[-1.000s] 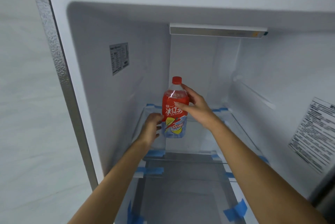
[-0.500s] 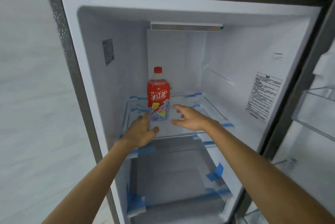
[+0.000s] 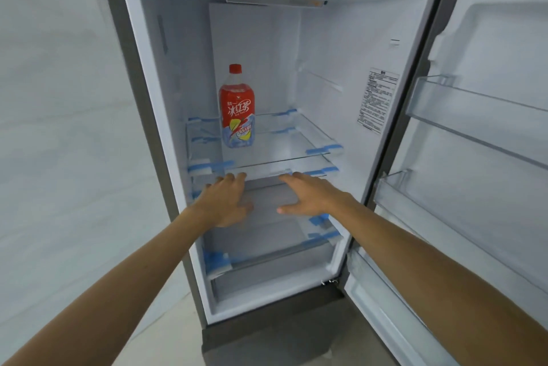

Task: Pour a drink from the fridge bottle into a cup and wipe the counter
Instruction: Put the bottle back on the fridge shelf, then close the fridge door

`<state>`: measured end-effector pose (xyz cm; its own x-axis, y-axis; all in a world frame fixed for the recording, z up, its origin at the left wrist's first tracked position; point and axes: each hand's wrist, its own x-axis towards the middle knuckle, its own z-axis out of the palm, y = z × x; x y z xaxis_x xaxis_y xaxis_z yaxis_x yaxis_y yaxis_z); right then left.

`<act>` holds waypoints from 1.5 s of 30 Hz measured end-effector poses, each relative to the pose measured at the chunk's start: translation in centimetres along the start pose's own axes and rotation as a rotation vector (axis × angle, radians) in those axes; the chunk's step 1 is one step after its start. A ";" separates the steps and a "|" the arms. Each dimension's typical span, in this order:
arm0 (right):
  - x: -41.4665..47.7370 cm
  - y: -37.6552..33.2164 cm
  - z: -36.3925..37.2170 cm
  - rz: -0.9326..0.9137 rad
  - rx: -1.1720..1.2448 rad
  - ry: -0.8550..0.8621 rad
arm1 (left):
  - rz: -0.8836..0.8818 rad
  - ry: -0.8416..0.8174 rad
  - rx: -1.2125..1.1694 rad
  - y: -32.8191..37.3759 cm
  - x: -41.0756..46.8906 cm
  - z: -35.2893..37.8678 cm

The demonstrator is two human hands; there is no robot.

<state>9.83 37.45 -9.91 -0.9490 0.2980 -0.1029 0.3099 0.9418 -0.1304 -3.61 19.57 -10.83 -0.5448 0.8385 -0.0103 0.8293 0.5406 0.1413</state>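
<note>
Here, in the head view, the fridge [image 3: 341, 39] stands open, its door [image 3: 489, 39] swung out to the right. The bottle [image 3: 237, 107] stands upright on the glass shelf [image 3: 284, 146], left of centre and toward the far wall, with its red cap [image 3: 235, 68] on. Nothing touches it. Both hands hover at the near edge of that shelf, just below it and short of the bottle. The left hand [image 3: 226, 202] has its fingers [image 3: 234, 177] loosely spread and slightly bent, holding nothing; whether the tips brush the shelf edge I cannot tell. The right hand [image 3: 311, 196] is beside it, palm down, fingers [image 3: 293, 179] straight and close together, thumb out, also empty. Blue tape [image 3: 324, 148] marks the shelf's corners. No cup, cloth or counter shows.

The step in hand looks to be fetching the bottle, so the task seems near its start. To do it well, one hand should reach over the shelf edge and wrap the label at mid-height, thumb opposite the fingers, rather than pinch the narrow neck. The label looks slick, so a full, firm grip is wise. Lift a little, then draw it near, upright and clear of the shelf's edge
</note>
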 end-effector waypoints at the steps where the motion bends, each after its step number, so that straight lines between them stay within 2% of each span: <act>1: -0.7 0.0 0.1 0.003 -0.008 -0.003 | -0.003 -0.008 0.013 0.2 -0.5 0.2; 13: -8.5 -0.1 0.8 -0.016 -0.074 0.020 | -0.067 -0.030 0.091 4.5 -6.7 1.6; 22: -16.3 -0.1 3.4 -0.098 -0.112 0.028 | -0.144 -0.008 0.090 10.1 -15.5 3.0; 36: -25.5 -5.3 5.3 -0.157 -0.152 0.020 | -0.229 -0.035 0.134 12.7 -27.8 3.7; 45: -29.6 -10.4 6.5 -0.121 -0.122 0.025 | -0.198 -0.028 0.146 11.6 -34.9 3.2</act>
<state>35.07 17.86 -11.93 -0.9806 0.1835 -0.0687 0.1852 0.9825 -0.0195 25.40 -3.18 -11.96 -0.6965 0.7157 -0.0509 0.7170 0.6970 -0.0111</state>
